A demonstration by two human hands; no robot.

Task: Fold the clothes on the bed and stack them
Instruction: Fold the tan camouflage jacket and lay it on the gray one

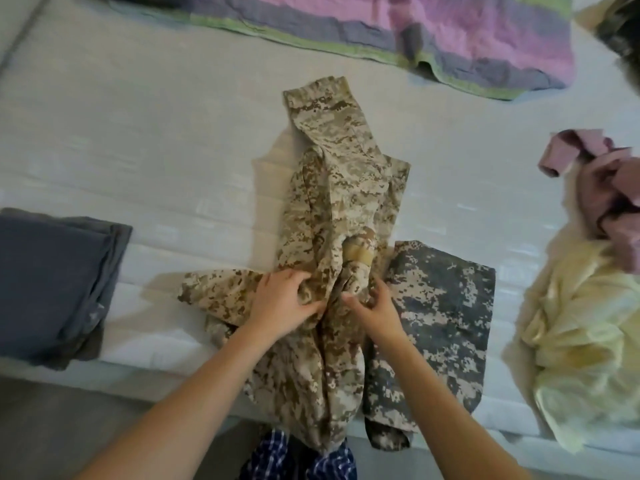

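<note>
Left hand point(280, 303): fingers curled, bunching a fold of the tan camouflage garment point(332, 202) near its middle. Right hand point(375, 308): fingers and thumb bent and pinching the same cloth just beside the left, the two hands close together. Judged: both grips sit at a gathered point so the cloth can be pulled apart and spread flat before any fold is made; the garment is crumpled, not yet squared. It lies lengthwise down the middle of the bed point(138, 150), one narrow end pointing away, a sleeve-like flap out to the left, and its near end hanging over the bed's edge. Touching it on the right, partly under it, lies a grey camouflage garment point(446, 306), flatter and roughly rectangular, probably already folded. Well apart at the left edge, a dark grey stack point(52, 282) of folded cloth, likely the pile to build on. Far right: a pale yellow garment point(581, 341) heaped loose, with a mauve garment point(606, 181) crumpled on top, both unfolded. A striped blanket point(415, 32) lies across the far side. Blue checked cloth point(277, 452) shows below the bed's edge; what it is, cannot tell.
</note>
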